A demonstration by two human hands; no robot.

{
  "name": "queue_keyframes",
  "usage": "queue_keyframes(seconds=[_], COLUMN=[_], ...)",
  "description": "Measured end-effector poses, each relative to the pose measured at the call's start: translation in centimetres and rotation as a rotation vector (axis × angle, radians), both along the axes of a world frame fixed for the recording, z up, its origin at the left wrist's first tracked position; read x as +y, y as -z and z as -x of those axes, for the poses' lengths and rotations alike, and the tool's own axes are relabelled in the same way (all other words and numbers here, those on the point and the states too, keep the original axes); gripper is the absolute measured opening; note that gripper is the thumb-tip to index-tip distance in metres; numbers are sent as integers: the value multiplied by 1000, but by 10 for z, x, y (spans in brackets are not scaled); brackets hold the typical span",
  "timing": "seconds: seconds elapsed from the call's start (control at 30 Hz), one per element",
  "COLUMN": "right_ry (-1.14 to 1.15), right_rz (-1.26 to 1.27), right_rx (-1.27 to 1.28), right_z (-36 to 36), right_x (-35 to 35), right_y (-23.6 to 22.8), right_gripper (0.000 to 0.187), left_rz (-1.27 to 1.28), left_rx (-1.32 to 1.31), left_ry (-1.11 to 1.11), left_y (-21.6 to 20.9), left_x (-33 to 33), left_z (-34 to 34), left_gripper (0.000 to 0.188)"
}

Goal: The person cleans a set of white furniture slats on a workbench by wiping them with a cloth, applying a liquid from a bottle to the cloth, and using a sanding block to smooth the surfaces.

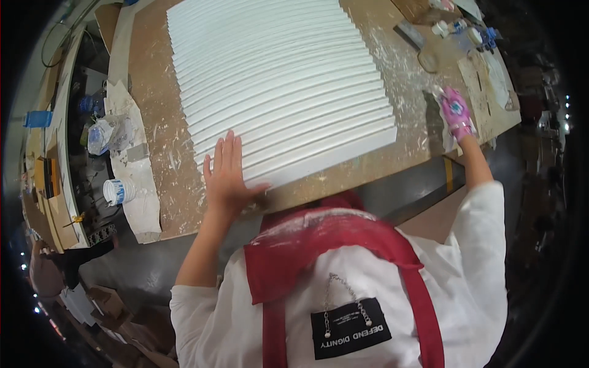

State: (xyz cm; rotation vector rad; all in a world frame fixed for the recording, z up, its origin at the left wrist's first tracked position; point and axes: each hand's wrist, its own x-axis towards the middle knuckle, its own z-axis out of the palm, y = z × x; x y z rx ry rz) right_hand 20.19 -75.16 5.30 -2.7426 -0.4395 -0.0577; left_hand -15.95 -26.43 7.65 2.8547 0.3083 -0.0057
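Note:
Long white ridged strips (282, 92) lie side by side across the brown, paint-flecked worktable (156, 67), their right ends stepped. My left hand (226, 181) is bare and rests at the near left corner of the strips, fingers stretched out and thumb spread along the near edge. To the right of the strips, my right hand (456, 113) wears a pink glove and hovers or rests over the table's right side. Its fingers look closed; a small pale thing shows at their tips, too unclear to name. A dark narrow patch lies beside that hand.
At the table's left, a worn pale sheet (141, 196) carries a grey block (137, 153), crumpled clear plastic (103, 135) and a white tub (116, 192). Toward the far right lie a dark flat bar (409, 35) and several small bottles (457, 26). Shelving (64, 135) stands further left.

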Motion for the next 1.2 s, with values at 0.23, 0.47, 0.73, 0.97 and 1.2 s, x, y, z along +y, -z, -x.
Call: queue_keyframes(seconds=[0.23,0.47,0.73,0.97,1.2], right_ry=[-327,-487,-145,-112,-768], right_rz=[308,-4,538,675,99], right_rx=[-111,-293,149,77,-319], right_z=[32,-95,-219,-236,-187], right_x=[95,158,189,136,175], right_y=[-10,-19,-7,-1,-2], right_gripper=[35,48,59,71,54], left_rz=[-22,-39,-127,-78,227], left_rx=[127,98,107,114,-67], left_ry=[-49,-5,2,-16,-11], left_y=[-3,-8,-5,-11,16], left_x=[-9,-6,0,-8,4], left_z=[-2,0,7,-8,29], left_gripper=[113,117,115,112,111])
